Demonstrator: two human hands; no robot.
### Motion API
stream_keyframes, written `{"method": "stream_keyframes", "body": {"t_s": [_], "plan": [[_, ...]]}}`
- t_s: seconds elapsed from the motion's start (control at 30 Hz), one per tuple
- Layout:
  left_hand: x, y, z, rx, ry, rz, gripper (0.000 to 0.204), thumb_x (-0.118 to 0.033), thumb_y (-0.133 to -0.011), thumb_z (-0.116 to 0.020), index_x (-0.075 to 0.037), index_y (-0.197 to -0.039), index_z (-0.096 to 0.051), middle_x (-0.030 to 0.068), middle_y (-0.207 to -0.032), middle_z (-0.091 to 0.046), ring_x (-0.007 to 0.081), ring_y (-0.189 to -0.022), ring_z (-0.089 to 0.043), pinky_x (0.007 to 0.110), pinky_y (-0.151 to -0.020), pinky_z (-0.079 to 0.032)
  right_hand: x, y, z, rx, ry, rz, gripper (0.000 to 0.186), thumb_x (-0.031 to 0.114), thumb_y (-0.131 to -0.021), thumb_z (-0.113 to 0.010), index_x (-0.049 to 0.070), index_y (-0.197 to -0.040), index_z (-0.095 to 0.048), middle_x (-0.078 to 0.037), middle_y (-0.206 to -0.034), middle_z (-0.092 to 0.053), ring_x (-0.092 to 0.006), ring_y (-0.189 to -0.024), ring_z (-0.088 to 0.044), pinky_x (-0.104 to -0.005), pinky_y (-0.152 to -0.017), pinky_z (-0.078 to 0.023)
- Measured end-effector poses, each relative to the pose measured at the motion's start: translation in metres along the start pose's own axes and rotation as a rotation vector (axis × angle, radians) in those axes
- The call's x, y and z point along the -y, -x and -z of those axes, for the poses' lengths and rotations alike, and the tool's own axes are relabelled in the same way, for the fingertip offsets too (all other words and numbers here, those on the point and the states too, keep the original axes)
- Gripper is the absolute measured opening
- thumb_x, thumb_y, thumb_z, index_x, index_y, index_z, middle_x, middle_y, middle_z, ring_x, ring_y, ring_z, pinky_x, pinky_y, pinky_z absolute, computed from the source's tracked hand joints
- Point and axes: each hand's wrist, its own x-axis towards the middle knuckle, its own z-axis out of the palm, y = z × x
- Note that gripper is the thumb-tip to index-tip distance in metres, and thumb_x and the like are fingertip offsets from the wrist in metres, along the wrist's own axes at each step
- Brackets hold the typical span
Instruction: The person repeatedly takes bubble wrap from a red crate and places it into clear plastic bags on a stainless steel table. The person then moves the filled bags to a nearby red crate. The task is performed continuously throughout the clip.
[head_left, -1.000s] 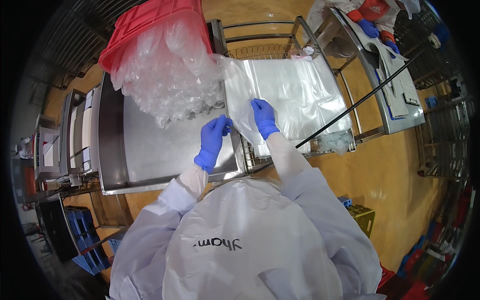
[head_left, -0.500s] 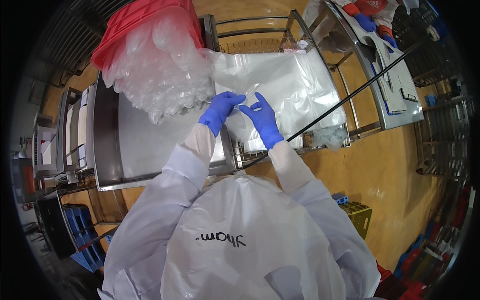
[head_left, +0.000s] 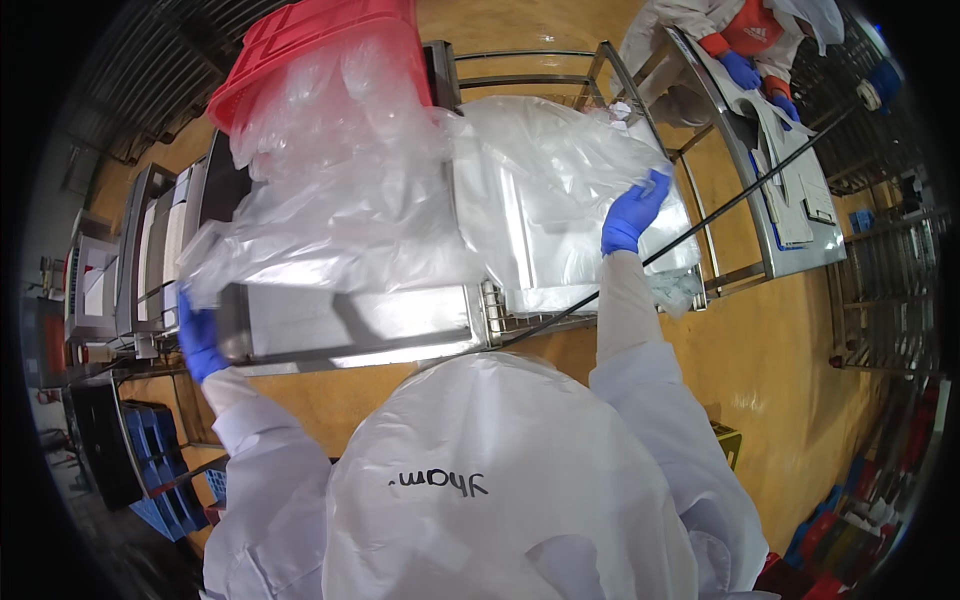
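Note:
A large clear plastic bag [head_left: 345,240] is stretched wide across the metal table and a stack of flat clear plastic sheets or bags [head_left: 545,285]. At the far left, my left hand [head_left: 202,345], in a blue glove, grips one end; motion smears its fingertips. My right hand [head_left: 632,215], also blue-gloved, is closed on the film's other end, above the right side of the stack. Behind the stretched film, bunched clear plastic bags [head_left: 300,130] spill from a tilted red crate [head_left: 310,50].
A bare part of the steel table [head_left: 370,325] lies before me. A thin black rod [head_left: 725,205] crosses diagonally at right. Beyond it, another person's gloved hands [head_left: 740,70] are at a side table [head_left: 805,250] with papers and a clipboard. Blue crates [head_left: 165,470] stand lower left.
My hands were close together over the stack and have moved far apart, left going left and right going right. The plastic bag is now spread between them.

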Motion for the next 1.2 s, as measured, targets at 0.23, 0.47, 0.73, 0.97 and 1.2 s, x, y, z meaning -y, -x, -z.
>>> {"method": "stream_keyframes", "body": {"t_s": [0.23, 0.47, 0.73, 0.97, 1.2], "plan": [[0.000, 0.018, -0.116, -0.072, -0.415, -0.064, 0.023, -0.016, -0.087, -0.052, -0.003, -0.106, -0.055, 0.0066, -0.098, -0.059, 0.0166, -0.088, -0.056, 0.031, -0.081, -0.045, 0.082, 0.034, -0.011, 0.430, 0.069, -0.003, 0.056, 0.008, -0.075, -0.059, 0.004, -0.127, -0.038, -0.014, -0.104, -0.052, -0.0243, -0.089, -0.053, -0.0346, -0.077, -0.044], [0.169, 0.018, -0.206, -0.016, 0.061, 0.493, 0.015, -0.024, -0.085, -0.058, -0.012, -0.093, -0.057, -0.0001, -0.085, -0.060, 0.0113, -0.075, -0.058, 0.026, -0.069, -0.048, 0.285, 0.147, 0.003, 1.455, -0.760, -0.427, 0.031, 0.007, -0.071, -0.070, 0.001, -0.100, -0.060, -0.002, -0.078, -0.061, -0.0093, -0.071, -0.056, -0.0205, -0.065, -0.044], [0.153, 0.005, -0.177, 0.043, 0.237, 0.668, 0.053, -0.054, -0.083, -0.044, -0.004, -0.096, -0.053, 0.0087, -0.086, -0.059, 0.0199, -0.085, -0.059, 0.045, -0.085, -0.046, 0.257, 0.190, -0.041, 1.127, -0.616, -0.320, 0.020, -0.003, -0.062, -0.065, 0.002, -0.080, -0.058, -0.001, -0.063, -0.054, -0.0092, -0.059, -0.052, -0.0226, -0.055, -0.044], [0.117, -0.020, -0.151, -0.166, -0.132, 0.188, 0.034, -0.039, -0.085, -0.054, -0.010, -0.069, -0.047, -0.0028, -0.059, -0.041, 0.0079, -0.052, -0.042, 0.030, -0.068, -0.048, 0.277, 0.162, -0.034, 0.740, 0.064, 0.641, 0.081, 0.011, -0.063, -0.069, 0.010, -0.133, -0.028, -0.014, -0.122, -0.043, -0.0270, -0.111, -0.043, -0.0321, -0.089, -0.041], [0.089, -0.013, -0.188, 0.136, -1.440, -0.420, 0.015, -0.005, -0.071, -0.062, -0.005, -0.086, -0.058, -0.0006, -0.071, -0.055, 0.0144, -0.071, -0.058, 0.026, -0.064, -0.047, 0.328, 0.199, -0.070, 1.720, -0.415, 0.200, 0.064, 0.009, -0.067, -0.064, 0.009, -0.127, -0.042, -0.012, -0.115, -0.051, -0.0260, -0.110, -0.048, -0.0320, -0.092, -0.039]]}}
